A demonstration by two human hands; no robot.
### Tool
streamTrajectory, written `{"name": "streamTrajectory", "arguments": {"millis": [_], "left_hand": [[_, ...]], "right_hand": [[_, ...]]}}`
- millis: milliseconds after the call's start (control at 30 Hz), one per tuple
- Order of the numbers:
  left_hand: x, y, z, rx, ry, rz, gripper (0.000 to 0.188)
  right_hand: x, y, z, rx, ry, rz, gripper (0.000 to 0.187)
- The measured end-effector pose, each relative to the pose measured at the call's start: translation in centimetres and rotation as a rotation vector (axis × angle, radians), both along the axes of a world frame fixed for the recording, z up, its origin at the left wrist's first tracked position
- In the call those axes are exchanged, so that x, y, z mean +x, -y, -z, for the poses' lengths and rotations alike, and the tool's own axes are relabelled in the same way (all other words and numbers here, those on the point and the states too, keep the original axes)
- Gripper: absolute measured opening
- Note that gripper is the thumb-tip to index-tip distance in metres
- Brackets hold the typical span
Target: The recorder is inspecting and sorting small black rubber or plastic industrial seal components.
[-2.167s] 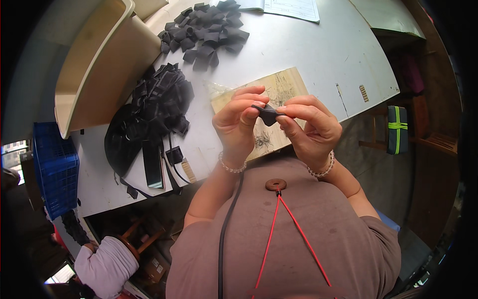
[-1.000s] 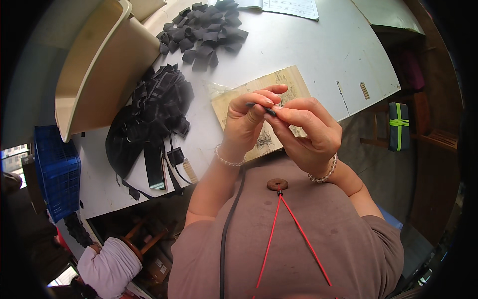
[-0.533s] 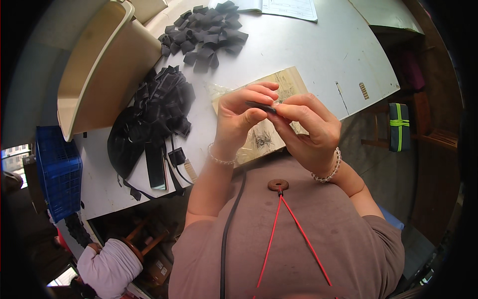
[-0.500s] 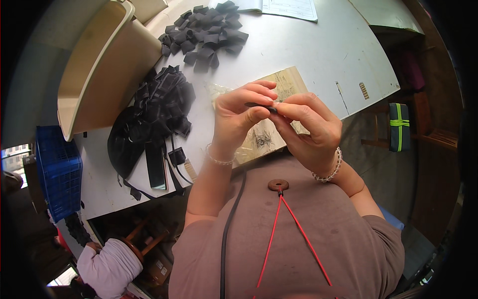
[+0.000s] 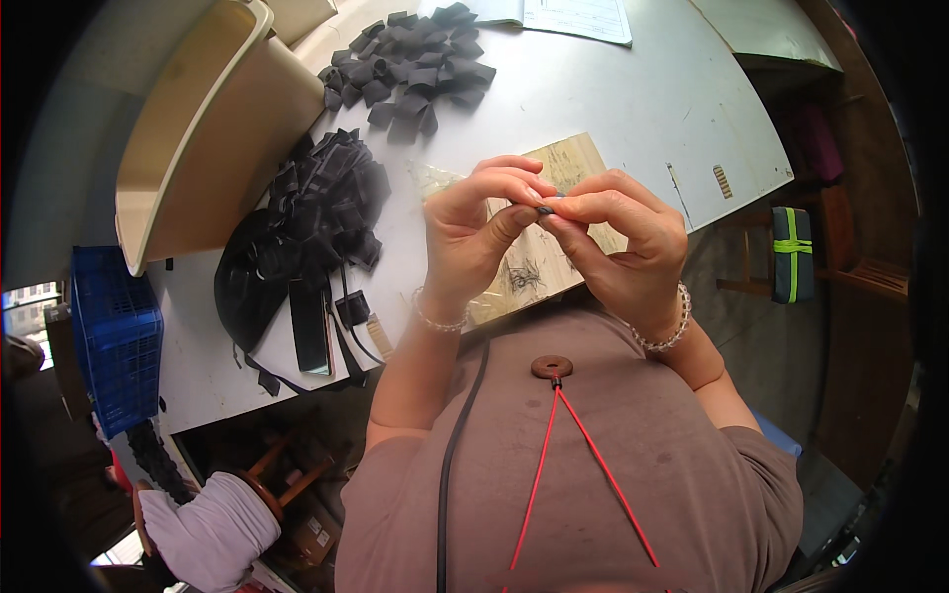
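Both hands meet over a wooden board (image 5: 571,158) covered in dark scribbled marks. My left hand (image 5: 474,225) pinches one end of a small dark piece (image 5: 545,210), which looks like folded black fabric and is mostly hidden by the fingertips. On its other side, the thumb and forefinger of my right hand (image 5: 633,237) grip the same piece. Left of my hands lies a bunched heap of black fabric strips (image 5: 331,203). Farther back is a looser pile of short black fabric pieces (image 5: 415,74).
A beige bin (image 5: 213,138) stands at the table's left, with a blue basket (image 5: 117,341) below it. A phone (image 5: 309,331) lies near the front edge. An open booklet (image 5: 583,20) is at the back. A person in a pale top (image 5: 213,534) is at lower left.
The dark piece shows less between the fingertips. My right hand has shifted slightly right and turned, and my left thumb has moved closer in. At lower left the other person has shifted.
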State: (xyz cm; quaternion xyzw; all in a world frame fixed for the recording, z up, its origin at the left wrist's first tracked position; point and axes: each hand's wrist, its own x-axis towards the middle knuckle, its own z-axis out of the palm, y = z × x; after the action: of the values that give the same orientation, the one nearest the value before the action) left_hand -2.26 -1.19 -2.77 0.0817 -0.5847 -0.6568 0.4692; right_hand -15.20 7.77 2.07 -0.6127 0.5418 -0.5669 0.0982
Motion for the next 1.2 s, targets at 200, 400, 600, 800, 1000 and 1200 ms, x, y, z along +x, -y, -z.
{"name": "streamTrajectory", "arguments": {"millis": [200, 400, 600, 800, 1000, 1200], "left_hand": [[-0.3, -0.2, -0.3, -0.053, 0.028, -0.020, 0.011], [0.2, -0.4, -0.4, -0.093, 0.053, -0.052, 0.013], [0.0, -0.4, -0.5, -0.113, 0.076, -0.059, 0.015], [0.5, -0.2, -0.1, -0.148, 0.078, -0.073, 0.019], [0.6, 0.0, 0.3, -0.134, 0.060, -0.121, 0.020], [1.0, 0.2, 1.0, -0.128, 0.027, -0.119, 0.019]], "right_hand": [[0.1, -3.7, -3.0, -0.219, 0.082, -0.180, 0.022], [1.3, -2.2, -6.2, -0.505, 0.364, -0.986, 0.033], [1.3, -2.1, -6.7, -0.508, 0.362, -1.069, 0.028], [-0.2, -3.4, -4.1, -0.358, 0.086, -0.626, 0.019], [-0.5, -0.4, -1.6, 0.049, 0.014, -0.060, 0.028], [0.1, 0.8, -0.5, 0.044, 0.080, -0.065, 0.014]]}}
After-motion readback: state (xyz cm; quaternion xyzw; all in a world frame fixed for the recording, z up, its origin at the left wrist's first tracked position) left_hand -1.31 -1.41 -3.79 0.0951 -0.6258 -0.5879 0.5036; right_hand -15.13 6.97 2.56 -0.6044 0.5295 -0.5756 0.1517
